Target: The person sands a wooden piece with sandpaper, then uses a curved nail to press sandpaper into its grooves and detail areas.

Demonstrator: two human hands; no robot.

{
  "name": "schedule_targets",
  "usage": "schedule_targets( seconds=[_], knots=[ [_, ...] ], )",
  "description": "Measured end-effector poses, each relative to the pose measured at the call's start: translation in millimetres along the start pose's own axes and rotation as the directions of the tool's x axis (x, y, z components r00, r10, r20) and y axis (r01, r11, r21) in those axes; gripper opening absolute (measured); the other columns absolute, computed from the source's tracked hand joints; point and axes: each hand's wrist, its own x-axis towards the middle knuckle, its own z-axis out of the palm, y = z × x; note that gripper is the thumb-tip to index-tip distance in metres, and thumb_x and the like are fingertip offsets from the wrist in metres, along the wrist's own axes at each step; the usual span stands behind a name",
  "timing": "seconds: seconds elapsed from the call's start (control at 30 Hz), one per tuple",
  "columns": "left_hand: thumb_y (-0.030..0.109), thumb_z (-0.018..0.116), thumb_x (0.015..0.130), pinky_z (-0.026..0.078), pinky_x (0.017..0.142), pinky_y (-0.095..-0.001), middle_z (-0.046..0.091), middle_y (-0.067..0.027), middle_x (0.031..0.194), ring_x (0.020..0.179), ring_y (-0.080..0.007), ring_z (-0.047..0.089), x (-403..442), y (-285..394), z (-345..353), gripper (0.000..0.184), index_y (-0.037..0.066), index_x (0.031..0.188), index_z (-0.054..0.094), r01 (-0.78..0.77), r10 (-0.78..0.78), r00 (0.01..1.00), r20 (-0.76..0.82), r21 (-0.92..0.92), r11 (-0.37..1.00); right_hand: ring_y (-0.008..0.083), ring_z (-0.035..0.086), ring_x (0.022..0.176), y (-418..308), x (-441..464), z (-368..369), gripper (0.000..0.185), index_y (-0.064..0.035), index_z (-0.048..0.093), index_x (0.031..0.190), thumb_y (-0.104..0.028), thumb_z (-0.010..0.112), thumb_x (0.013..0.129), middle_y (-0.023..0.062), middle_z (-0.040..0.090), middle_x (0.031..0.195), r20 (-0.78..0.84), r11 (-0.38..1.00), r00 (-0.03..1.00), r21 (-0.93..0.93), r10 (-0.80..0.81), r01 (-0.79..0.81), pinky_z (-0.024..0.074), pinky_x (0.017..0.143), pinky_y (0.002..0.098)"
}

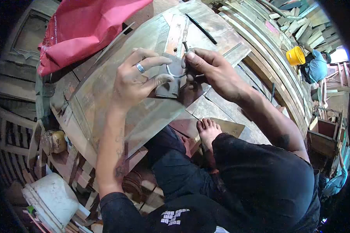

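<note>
My left hand (pixel 138 75), with a ring on one finger, pinches one end of a thin curved piece (pixel 169 72) between thumb and fingertips. Below that piece lies a dark grey flat block (pixel 168 88) on the wooden board (pixel 144 120). My right hand (pixel 202 66) has its thumb and fingers closed round a slim rod-like tool (pixel 185 46), which points away from me beside the block. The lower end of the tool is hidden in the fingers. A narrow pale strip of wood (pixel 176 35) runs away from the block.
Beyond the hands lies a black stick (pixel 201 28). Red cloth (pixel 85 35) is at upper left, a white bucket (pixel 54 198) at lower left. Long planks (pixel 276 66) run along the right. Farther back, a person (pixel 317 66) is near a yellow bucket (pixel 295 56).
</note>
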Motion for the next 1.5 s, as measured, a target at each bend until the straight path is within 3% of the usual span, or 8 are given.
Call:
schedule_targets(
  seconds=[0.43,0.53,0.73,0.83,1.03,1.23,1.33,1.5],
  knots=[
    [0.003,0.09,0.074,0.056,0.081,-0.0381,0.072,-0.0038,0.096,0.093,-0.0237,0.068,1,1,0,0.025,0.011,0.097,0.084,-0.036,0.041,0.991,0.127,-0.043,0.998,0.0064,0.064,0.074,-8,-4,4,0.045,-0.0026,0.075,0.108,-0.045,0.059,0.114,-0.0004,0.068,0.081,-0.073,0.957,0.993,-0.284,-0.088,0.064,0.0513,0.068,0.0277],
    [0.002,0.089,0.075,0.056,0.081,-0.0381,0.072,-0.0041,0.095,0.094,-0.024,0.068,0,4,-1,0.024,0.011,0.097,0.084,-0.023,0.032,0.984,0.176,-0.056,0.998,0.012,0.069,0.079,-9,-6,4,0.047,0.0032,0.076,0.114,-0.042,0.065,0.11,0.0094,0.078,0.088,-0.052,0.942,0.989,-0.317,-0.135,0.112,0.0574,0.073,0.0349],
    [0.005,0.089,0.076,0.056,0.086,-0.0391,0.073,-0.0044,0.098,0.099,-0.025,0.068,1,8,3,0.027,0.012,0.102,0.085,-0.065,0.076,0.971,0.226,-0.058,0.996,0.0075,0.065,0.076,-7,-11,7,0.039,0.0024,0.073,0.118,-0.034,0.061,0.113,0.003,0.071,0.084,-0.094,0.959,0.994,-0.284,-0.05,0.021,0.0537,0.069,0.0283],
    [0.007,0.089,0.077,0.056,0.088,-0.0395,0.074,-0.0042,0.1,0.101,-0.0255,0.068,1,9,2,0.029,0.013,0.105,0.085,-0.023,0.034,0.975,0.22,-0.052,0.998,0.0086,0.067,0.077,2,-5,4,0.038,0.0027,0.067,0.128,-0.032,0.062,0.113,0.0033,0.072,0.088,-0.106,0.939,0.974,-0.303,-0.202,0.162,0.0547,0.07,0.0282],
    [0.004,0.088,0.078,0.055,0.088,-0.0399,0.074,-0.0047,0.102,0.102,-0.027,0.069,1,4,2,0.03,0.013,0.106,0.084,-0.082,0.082,0.985,0.155,-0.01,0.997,0.0153,0.071,0.09,-4,-4,3,0.037,0.0011,0.058,0.136,-0.026,0.062,0.111,0.0132,0.077,0.099,-0.132,0.987,0.99,-0.157,-0.056,0.035,0.0588,0.081,0.0351],
    [0.006,0.087,0.079,0.056,0.086,-0.0415,0.075,-0.007,0.098,0.091,-0.0288,0.071,1,-2,0,0.032,0.013,0.109,0.083,-0.084,0.089,0.992,0.091,-0.055,0.995,0.0139,0.07,0.105,1,-11,3,0.03,-0.0008,0.063,0.136,-0.006,0.057,0.107,0.0082,0.071,0.112,0.106,0.877,0.956,-0.382,-0.272,0.292,0.0585,0.094,0.0313],
    [0.006,0.087,0.081,0.056,0.083,-0.0405,0.076,-0.0076,0.098,0.088,-0.0284,0.072,3,-6,2,0.037,0.013,0.117,0.081,-0.198,0.198,0.979,0.055,0.002,0.98,0.0158,0.07,0.11,6,-7,1,0.033,-0.0009,0.064,0.138,-0.01,0.063,0.106,0.0097,0.072,0.117,0.098,0.825,0.943,-0.461,-0.318,0.326,0.059,0.098,0.0346],
    [0.018,0.09,0.083,0.056,0.074,-0.039,0.076,-0.0098,0.099,0.088,-0.0285,0.071,2,1,4,0.048,0.012,0.128,0.077,-0.053,0.052,0.998,-0.025,-0.018,0.998,0.0165,0.072,0.105,8,-4,-2,0.028,-0.0019,0.068,0.131,-0.013,0.067,0.106,0.0096,0.072,0.117,0.069,0.795,0.929,-0.497,-0.364,0.349,0.0601,0.096,0.0366]
  ],
)
